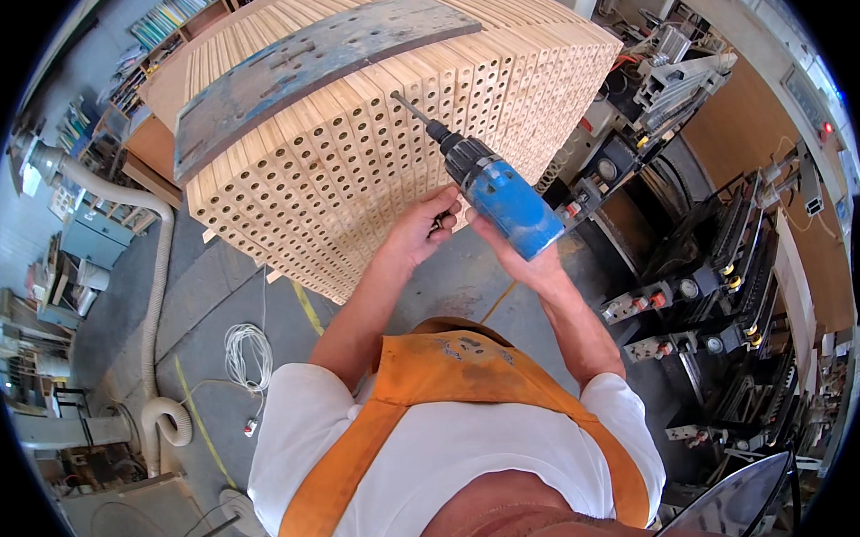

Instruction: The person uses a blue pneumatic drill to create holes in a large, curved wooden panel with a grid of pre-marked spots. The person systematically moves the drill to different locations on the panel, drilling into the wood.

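My right hand (512,253) is wrapped round the grip of a blue cordless drill (511,201) with a black chuck. Its long thin bit (411,108) points up and left, the tip at a hole near the top of the stacked wooden slats (350,148). Rows of round holes cover the slats' near end faces, and many have a dark or brassy ring inside. Just left of the drill, my left hand (421,229) is curled closed around small dark metal pieces (441,221), whose kind is too small to make out.
A worn blue-grey metal plate (319,69) lies across the stack's top. On the floor to the left are a coiled white cable (248,355) and a ribbed hose (162,268). Machinery with black rails and gauges (715,296) stands close on the right.
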A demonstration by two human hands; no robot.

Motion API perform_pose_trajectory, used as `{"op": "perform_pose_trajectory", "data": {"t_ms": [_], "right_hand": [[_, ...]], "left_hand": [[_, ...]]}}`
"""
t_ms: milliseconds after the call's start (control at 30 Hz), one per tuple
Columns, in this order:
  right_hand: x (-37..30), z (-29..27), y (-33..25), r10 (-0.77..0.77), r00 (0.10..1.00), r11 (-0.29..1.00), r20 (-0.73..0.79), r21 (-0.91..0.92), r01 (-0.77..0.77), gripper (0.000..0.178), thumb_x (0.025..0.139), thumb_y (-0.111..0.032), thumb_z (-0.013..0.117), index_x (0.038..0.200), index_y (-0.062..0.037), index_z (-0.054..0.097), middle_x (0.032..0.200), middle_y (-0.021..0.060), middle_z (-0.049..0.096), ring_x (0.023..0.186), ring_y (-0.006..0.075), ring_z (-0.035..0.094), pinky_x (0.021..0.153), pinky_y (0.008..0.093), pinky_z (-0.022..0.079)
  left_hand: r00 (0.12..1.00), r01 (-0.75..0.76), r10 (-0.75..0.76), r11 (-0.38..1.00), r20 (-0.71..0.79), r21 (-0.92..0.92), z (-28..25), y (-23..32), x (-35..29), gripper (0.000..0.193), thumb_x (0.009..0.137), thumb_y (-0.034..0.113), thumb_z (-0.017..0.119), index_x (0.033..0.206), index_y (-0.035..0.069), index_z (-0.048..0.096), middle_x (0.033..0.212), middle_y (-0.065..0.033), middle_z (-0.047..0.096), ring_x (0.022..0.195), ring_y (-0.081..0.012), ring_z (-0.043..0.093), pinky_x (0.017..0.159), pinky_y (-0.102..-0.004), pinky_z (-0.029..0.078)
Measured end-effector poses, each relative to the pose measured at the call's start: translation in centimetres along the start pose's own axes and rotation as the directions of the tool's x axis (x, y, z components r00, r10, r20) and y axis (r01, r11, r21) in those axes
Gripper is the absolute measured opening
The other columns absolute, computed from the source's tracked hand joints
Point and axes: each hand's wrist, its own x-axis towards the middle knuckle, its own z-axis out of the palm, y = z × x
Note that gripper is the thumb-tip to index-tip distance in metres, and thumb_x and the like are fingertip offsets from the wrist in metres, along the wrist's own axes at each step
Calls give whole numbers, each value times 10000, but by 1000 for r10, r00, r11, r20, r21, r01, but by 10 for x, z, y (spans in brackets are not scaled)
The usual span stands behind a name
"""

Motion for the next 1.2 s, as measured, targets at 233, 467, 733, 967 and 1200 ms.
{"op": "perform_pose_trajectory", "data": {"t_ms": [233, 467, 733, 967, 1200], "right_hand": [[1, 0, -8, 83, 997, 993, -1, 85, -82, 258, 811, -66, 713, 1059, -25, 653, 947, 77, 694, 858, 144, 650, 773, 303, 517], [0, 2, 6, 51, 999, 999, 3, 1, -51, 297, 810, -117, 719, 1090, -52, 647, 1004, 91, 686, 897, 172, 652, 794, 311, 513], [-1, -1, 0, 126, 992, 991, 31, 41, -127, 310, 808, -120, 720, 1096, -45, 634, 994, 102, 681, 894, 175, 647, 795, 318, 513], [-25, -13, 13, 75, 996, 992, -41, 108, -70, 317, 835, -115, 705, 1137, -57, 626, 1024, 60, 676, 911, 137, 616, 793, 301, 502], [-32, -51, 11, 298, 943, 865, 152, 376, -334, 288, 829, -55, 687, 1112, -30, 638, 981, 58, 693, 842, 114, 627, 732, 272, 517]], "left_hand": [[996, -85, 85, 996, 6, 36, 7, 24, -9, 239, 958, 190, 529, 1127, 23, 558, 801, -2, 538, 592, -64, 458, 395, -177, 303], [982, -172, 174, 985, 78, -30, 9, 42, -6, 221, 954, 163, 521, 1092, -7, 547, 795, -26, 553, 593, -75, 473, 411, -171, 325], [942, -331, 324, 940, 89, 87, 25, 80, -7, 204, 961, 181, 525, 1068, 10, 554, 848, -34, 574, 624, -77, 485, 426, -168, 334], [917, -398, 398, 916, 5, -51, 40, 86, -3, 251, 962, 246, 548, 1093, 32, 561, 839, 6, 548, 598, -53, 443, 427, -165, 318], [921, -319, 325, 946, 216, -61, 30, 82, -3, 288, 958, 309, 559, 1078, 48, 572, 792, 29, 534, 575, -35, 422, 415, -157, 299]]}}
